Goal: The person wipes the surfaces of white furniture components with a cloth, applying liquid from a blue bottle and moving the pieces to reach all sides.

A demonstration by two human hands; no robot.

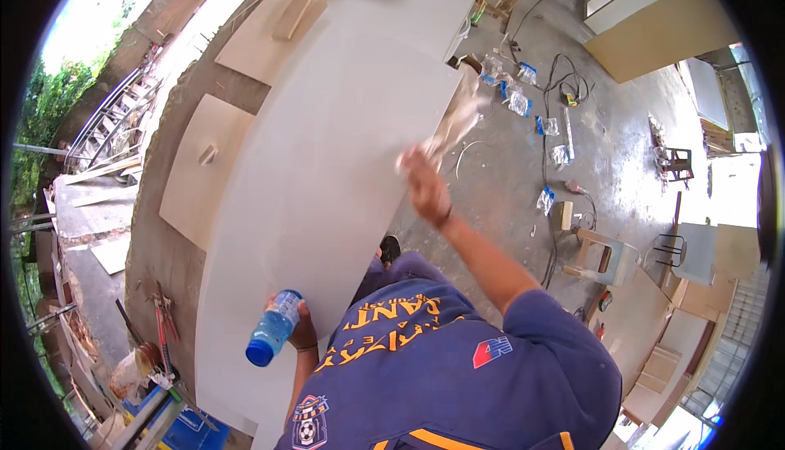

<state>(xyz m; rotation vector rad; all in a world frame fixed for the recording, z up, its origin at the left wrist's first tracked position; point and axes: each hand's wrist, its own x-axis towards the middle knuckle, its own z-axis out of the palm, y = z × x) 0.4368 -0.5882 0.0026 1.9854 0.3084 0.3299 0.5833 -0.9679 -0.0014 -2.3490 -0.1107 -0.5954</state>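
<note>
My left hand is wrapped round a clear plastic bottle of blue liquid with a blue cap. The bottle lies tilted over the near part of a long, smooth white panel, its cap toward the lower left. At the panel's right edge, my right hand is closed on a pale cloth. Motion blurs the cloth, which trails up and away beyond the edge. Whether the cloth touches the panel, I cannot tell.
Two pale boards lie left of the panel. Plastic packets and black cables are strewn over the concrete floor at right. A small stool stands there. Red-handled cutters are at lower left.
</note>
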